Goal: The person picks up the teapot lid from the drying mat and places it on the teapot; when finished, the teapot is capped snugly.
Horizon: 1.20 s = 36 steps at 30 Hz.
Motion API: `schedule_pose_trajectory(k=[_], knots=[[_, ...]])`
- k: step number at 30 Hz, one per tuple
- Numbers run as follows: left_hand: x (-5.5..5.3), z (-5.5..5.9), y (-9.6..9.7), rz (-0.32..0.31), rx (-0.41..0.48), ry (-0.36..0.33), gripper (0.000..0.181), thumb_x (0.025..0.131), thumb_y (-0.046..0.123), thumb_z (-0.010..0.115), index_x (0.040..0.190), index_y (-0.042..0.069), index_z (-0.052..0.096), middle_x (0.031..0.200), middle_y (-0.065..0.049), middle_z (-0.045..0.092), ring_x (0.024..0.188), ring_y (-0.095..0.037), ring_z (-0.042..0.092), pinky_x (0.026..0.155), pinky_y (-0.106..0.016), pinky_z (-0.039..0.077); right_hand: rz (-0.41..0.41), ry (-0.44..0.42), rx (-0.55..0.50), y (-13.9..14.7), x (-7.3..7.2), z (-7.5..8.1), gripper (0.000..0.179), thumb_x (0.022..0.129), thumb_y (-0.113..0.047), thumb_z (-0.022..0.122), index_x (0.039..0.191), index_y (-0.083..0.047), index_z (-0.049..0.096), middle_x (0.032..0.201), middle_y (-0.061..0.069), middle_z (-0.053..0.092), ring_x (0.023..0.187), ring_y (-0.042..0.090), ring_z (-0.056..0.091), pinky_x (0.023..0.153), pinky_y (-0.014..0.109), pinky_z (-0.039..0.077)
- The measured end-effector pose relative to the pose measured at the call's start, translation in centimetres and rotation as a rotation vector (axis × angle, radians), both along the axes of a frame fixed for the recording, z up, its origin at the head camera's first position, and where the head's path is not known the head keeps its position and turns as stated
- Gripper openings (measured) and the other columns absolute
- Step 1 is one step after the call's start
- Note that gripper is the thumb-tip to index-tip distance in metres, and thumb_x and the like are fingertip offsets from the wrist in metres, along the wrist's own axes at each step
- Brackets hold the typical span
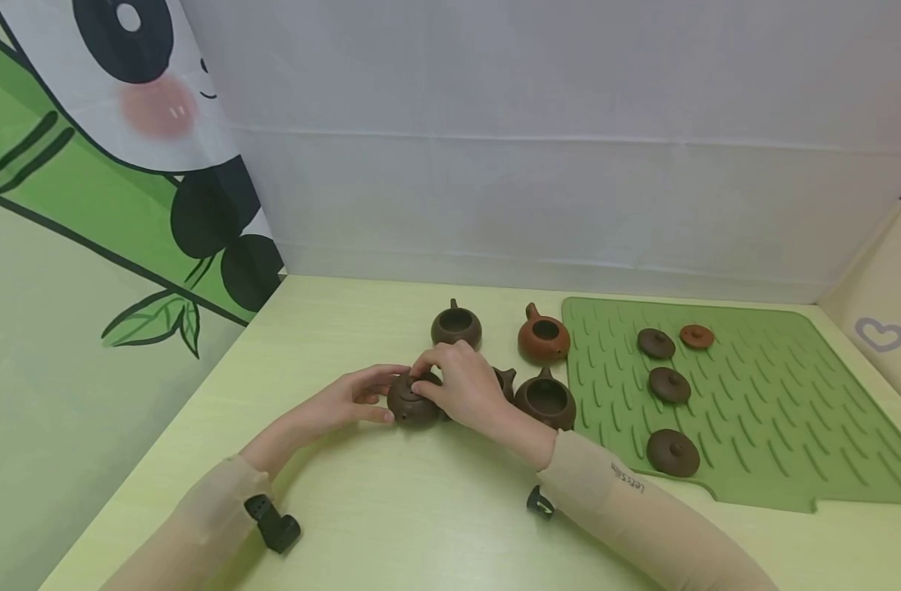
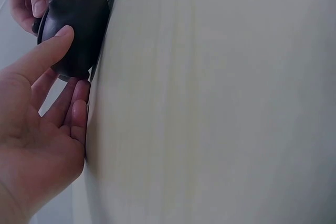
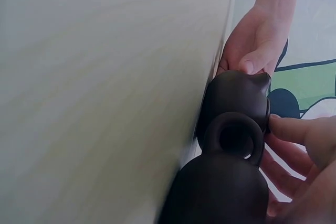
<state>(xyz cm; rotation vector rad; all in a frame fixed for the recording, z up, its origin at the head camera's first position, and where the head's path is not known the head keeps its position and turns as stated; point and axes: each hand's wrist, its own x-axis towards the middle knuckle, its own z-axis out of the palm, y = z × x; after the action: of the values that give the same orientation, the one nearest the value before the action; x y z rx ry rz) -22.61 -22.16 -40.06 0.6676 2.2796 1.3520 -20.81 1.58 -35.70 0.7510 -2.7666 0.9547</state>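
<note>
As the left hand (image 1: 341, 400) steadies a dark clay teapot (image 1: 413, 415) between thumb and fingers, below center frame, the right hand (image 1: 467, 386) pinches its lid (image 1: 408, 391) — rigid, probably brittle ware, best cradled low around its smooth belly (image 2: 88, 32).

In the head view, the dark teapot (image 1: 415, 413) near half past six and its seated lid (image 1: 407, 390) look like smooth unglazed clay, matt with a faint soft sheen, as does the russet teapot (image 1: 543, 339) at four o'clock. The ridged mat (image 1: 783, 410) between three and four looks like matt rubber or silicone, against a smooth, low-gloss tabletop (image 1: 406, 509) at six. A creased, thin cloth backdrop (image 1: 495, 205) spans twelve; the sleeve (image 1: 207, 501) near eight is smooth fabric, its clip (image 1: 276, 525) black plastic.
</note>
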Motion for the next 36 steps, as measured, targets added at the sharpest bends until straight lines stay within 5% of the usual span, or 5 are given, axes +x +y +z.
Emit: schedule_pose_trajectory(k=[15,23,31,36], knots=[[-0.2,-0.1,0.0,-0.007,0.002,-0.003,0.068,0.089,0.023,0.073,0.149,0.021,0.042,0.151,-0.007,0.047,0.136,-0.033,0.048,0.109,-0.049,0.039,0.049,-0.041,-0.018,0.6,-0.2,0.1,0.018,0.088,-0.024,0.076,0.105,-0.020,0.076,0.106,-0.005,0.075,0.106,0.019,0.068,0.085,0.034,0.054],[-0.1,0.3,0.1,-0.014,-0.026,0.010,0.069,0.088,0.022,0.075,0.149,0.020,0.042,0.151,-0.007,0.048,0.136,-0.033,0.049,0.108,-0.045,0.042,0.040,-0.077,-0.028,1.9,0.6,1.1,0.028,0.088,-0.026,0.075,0.116,-0.022,0.074,0.117,-0.004,0.073,0.113,0.023,0.065,0.075,0.032,0.052],[-0.1,0.7,0.2,-0.045,-0.040,0.020,0.073,0.088,0.018,0.074,0.151,0.015,0.037,0.149,-0.013,0.048,0.137,-0.038,0.047,0.108,-0.050,0.043,0.028,-0.043,-0.104,4.1,1.3,2.0,0.034,0.087,-0.022,0.076,0.121,-0.021,0.071,0.121,-0.006,0.072,0.120,0.020,0.062,0.099,0.038,0.050],[0.4,1.4,0.9,0.025,-0.087,0.081,0.080,0.086,0.026,0.077,0.153,0.013,0.033,0.152,-0.014,0.044,0.138,-0.038,0.044,0.110,-0.054,0.040,0.007,-0.019,-0.185,6.0,1.9,2.3,0.033,0.088,-0.024,0.076,0.121,-0.022,0.071,0.121,-0.009,0.072,0.124,0.016,0.060,0.101,0.040,0.050]])
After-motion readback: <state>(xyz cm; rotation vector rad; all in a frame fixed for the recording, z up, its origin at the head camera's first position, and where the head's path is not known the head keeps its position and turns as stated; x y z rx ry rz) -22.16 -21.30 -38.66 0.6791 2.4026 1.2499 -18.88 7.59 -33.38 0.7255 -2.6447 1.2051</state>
